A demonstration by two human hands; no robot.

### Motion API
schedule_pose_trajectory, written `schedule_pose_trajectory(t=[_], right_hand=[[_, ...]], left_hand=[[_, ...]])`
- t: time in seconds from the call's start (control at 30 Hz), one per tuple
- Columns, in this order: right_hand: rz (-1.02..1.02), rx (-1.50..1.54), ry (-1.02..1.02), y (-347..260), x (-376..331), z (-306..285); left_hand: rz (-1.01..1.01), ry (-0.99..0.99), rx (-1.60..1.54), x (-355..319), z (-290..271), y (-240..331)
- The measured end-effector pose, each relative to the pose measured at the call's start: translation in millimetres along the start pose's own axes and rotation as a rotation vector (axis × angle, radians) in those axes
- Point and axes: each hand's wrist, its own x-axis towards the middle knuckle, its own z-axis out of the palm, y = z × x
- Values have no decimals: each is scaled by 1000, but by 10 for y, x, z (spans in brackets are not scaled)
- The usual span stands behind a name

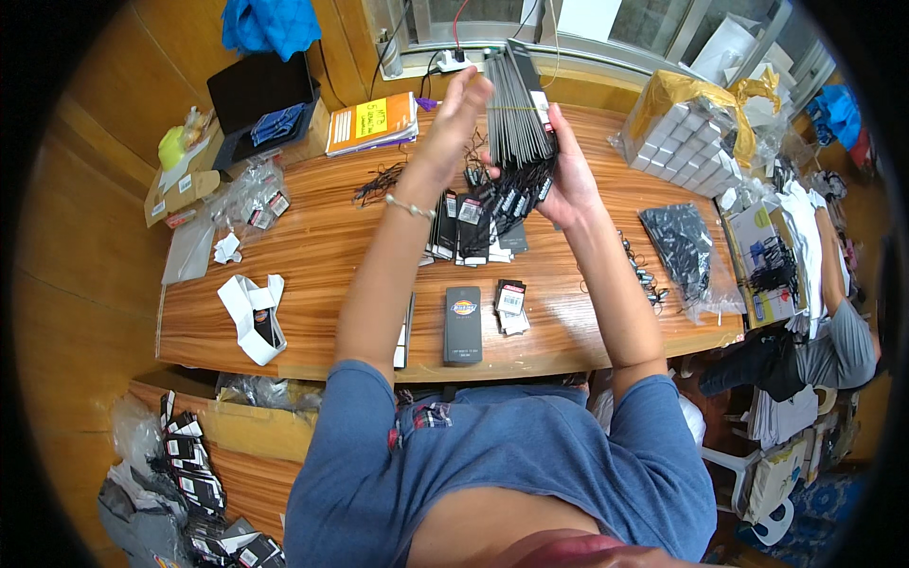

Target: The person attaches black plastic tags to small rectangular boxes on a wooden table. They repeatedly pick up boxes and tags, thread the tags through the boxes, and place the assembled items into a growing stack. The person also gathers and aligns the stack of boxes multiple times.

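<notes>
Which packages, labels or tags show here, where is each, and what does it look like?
Stack of dark tags: held up in right hand, left hand at its top; thin dark cards, strings hanging.
Dark flat card: near table edge; tall rectangle, small orange mark.
White boxes in clear bag: table's far right corner; small cubes.
Yellow-orange booklet: far side; flat rectangle.
</notes>
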Motion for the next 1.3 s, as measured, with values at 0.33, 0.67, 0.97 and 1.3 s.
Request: schedule_pose_trajectory(t=[0.33,0.67,0.97,1.3], right_hand=[[247,88,-85,102,-36,32],[-382,-659,86,367,-57,51],[-203,-614,86,265,-121,56],[-145,-628,-93,54,-134,-135]], left_hand=[[5,-136,-499,2,-82,20],[192,145,-392,-67,39,38],[212,-21,-185,-199,14,131],[46,-137,-319,-211,-71,251]])
